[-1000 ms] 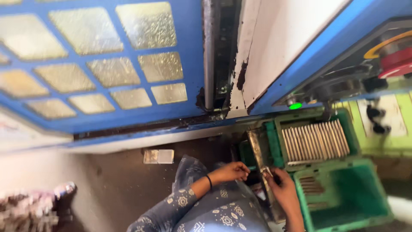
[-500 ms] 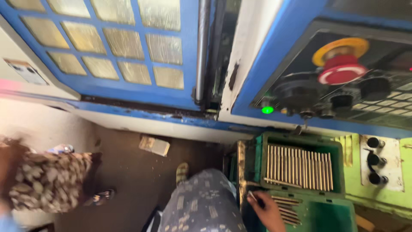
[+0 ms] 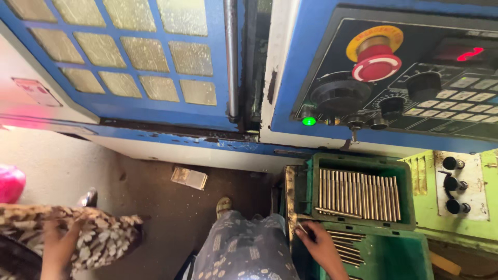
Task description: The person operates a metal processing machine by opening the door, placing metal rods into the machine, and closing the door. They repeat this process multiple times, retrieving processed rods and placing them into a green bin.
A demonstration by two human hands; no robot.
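Head view tilted higher than half a second ago, red mushroom button (image 3: pixel 376 61) on yellow ring now central, right hand (image 3: pixel 320 248) pinching a metal rod (image 3: pixel 302 229) at the lower green crate (image 3: pixel 399 256), rod rows (image 3: pixel 358 194) filling upper crate, pale rectangular packet (image 3: pixel 189 177) on floor, left hand unseen.

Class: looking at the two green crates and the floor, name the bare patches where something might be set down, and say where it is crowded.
Free: the nearer green crate's right part, beyond the right hand; brown floor beside the small flat box. Crowded: the far crate, packed with metal rods.
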